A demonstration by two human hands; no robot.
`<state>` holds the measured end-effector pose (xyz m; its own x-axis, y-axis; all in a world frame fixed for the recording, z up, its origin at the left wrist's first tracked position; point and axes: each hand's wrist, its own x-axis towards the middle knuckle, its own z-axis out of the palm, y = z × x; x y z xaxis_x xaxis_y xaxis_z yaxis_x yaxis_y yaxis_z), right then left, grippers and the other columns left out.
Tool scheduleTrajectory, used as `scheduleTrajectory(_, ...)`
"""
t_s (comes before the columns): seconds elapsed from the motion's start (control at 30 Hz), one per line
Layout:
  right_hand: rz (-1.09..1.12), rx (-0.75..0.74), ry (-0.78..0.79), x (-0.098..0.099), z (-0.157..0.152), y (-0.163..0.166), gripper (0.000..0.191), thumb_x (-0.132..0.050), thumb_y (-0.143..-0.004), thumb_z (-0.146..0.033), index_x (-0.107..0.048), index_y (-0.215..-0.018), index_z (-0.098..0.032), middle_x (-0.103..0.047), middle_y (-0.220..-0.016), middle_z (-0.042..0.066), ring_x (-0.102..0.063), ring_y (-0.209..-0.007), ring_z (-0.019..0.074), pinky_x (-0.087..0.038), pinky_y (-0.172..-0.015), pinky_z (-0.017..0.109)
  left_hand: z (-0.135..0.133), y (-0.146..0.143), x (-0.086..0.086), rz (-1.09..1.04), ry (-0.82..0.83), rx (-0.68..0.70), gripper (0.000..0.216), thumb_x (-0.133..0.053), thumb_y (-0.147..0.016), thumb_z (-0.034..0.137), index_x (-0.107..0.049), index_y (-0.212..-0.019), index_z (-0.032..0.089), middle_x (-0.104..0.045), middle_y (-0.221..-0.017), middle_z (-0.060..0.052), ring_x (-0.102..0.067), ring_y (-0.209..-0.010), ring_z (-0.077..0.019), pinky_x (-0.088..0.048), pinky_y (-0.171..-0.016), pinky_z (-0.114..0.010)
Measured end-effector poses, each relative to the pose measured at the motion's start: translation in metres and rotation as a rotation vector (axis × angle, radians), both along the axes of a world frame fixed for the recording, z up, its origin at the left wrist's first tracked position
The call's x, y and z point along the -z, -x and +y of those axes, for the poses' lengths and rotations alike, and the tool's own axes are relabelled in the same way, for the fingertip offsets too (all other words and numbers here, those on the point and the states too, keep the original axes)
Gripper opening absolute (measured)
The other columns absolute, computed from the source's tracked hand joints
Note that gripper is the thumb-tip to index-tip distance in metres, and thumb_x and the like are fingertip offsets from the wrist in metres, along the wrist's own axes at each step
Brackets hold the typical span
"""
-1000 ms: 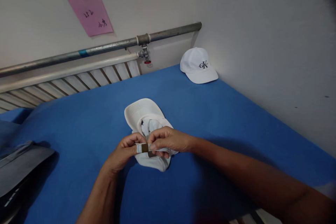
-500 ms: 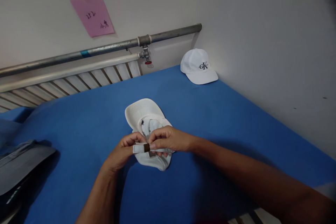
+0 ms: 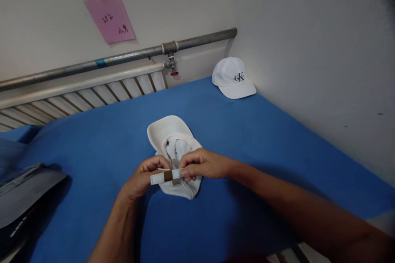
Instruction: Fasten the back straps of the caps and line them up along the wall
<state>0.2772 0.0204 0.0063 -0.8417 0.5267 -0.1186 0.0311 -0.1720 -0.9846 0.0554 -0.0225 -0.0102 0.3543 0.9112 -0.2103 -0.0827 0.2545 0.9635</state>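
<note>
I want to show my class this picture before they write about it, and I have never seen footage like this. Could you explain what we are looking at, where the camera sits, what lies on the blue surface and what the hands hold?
The camera sits on a person's head, looking forward and down, so the two bare arms reaching in from the bottom are that person's own. There is no machine. The left hand and right hand meet over a white cap lying upside down on a blue surface. Together they pinch the cap's white strap, which carries a small brown buckle. A second white cap with a dark logo rests in the far corner by the wall. Grey fabric lies at the left edge. A pink note is stuck on the wall above a metal pipe.
</note>
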Motion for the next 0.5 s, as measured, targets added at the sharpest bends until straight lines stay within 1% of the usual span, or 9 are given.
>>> scheduleTrajectory(0.13,-0.016,0.051,-0.081,-0.001,-0.003,0.005,0.017,-0.064,-0.077,-0.031,-0.061,-0.072,-0.015,-0.052,-0.059,-0.005,-0.044,-0.055,0.0063,-0.034,-0.055,0.021,-0.001,0.001,0.002,-0.026,0.008,0.005,0.022,-0.075,-0.069,0.035,-0.065,-0.070,0.015,-0.064,-0.066,-0.003,-0.053,-0.058,-0.0128,-0.037,-0.056,-0.024)
scheduleTrajectory(0.2,-0.020,0.062,-0.113,0.000,-0.005,0.006,0.018,-0.064,-0.077,-0.032,-0.061,-0.071,-0.015,-0.051,-0.059,-0.006,-0.043,-0.054,0.0062,-0.033,-0.054,0.021,-0.001,0.000,0.002,-0.040,0.007,0.002,0.022,-0.075,-0.069,0.034,-0.065,-0.069,0.015,-0.063,-0.066,-0.003,-0.053,-0.058,-0.0127,-0.037,-0.056,-0.024)
scheduleTrajectory(0.5,0.046,0.065,-0.049,0.000,-0.009,0.011,0.018,-0.064,-0.077,-0.032,-0.062,-0.073,-0.014,-0.054,-0.061,-0.005,-0.046,-0.056,0.0062,-0.036,-0.056,0.021,-0.001,-0.004,-0.003,-0.024,0.003,0.020,0.025,-0.077,-0.068,0.035,-0.064,-0.070,0.014,-0.062,-0.066,-0.002,-0.053,-0.059,-0.0118,-0.037,-0.058,-0.023)
